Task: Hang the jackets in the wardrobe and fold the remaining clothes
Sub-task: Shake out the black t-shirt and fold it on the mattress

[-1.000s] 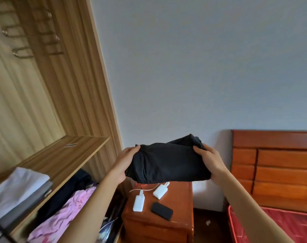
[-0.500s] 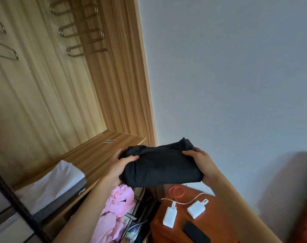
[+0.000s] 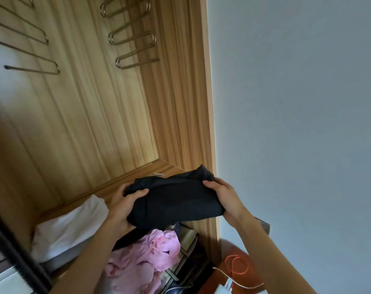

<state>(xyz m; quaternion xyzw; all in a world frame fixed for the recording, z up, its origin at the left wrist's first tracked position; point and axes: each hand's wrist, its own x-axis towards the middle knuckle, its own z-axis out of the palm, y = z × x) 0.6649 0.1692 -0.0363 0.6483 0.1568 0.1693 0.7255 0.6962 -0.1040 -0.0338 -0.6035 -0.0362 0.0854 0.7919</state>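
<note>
A folded black garment (image 3: 176, 200) hangs in the air in front of the open wardrobe, just above the outer edge of its wooden shelf (image 3: 116, 183). My left hand (image 3: 125, 203) grips the bundle's left end, thumb on top. At the right end, my right hand (image 3: 223, 198) holds it with fingers curled over the upper edge. A folded white garment (image 3: 72, 225) lies on the shelf to the left, on top of a grey one. Below the shelf a crumpled pink garment (image 3: 144, 262) spills out beside dark cloth.
Metal loop hangers (image 3: 131, 38) jut from the wardrobe's back wall, more at the upper left. The wardrobe's side panel (image 3: 203, 102) meets a pale wall. A wooden nightstand (image 3: 239, 270) at the bottom right carries an orange cable and a white charger.
My view has swung left toward the wardrobe. Both hands have carried the black bundle left and up, from over the nightstand to the shelf's edge. The bed has left the view.
</note>
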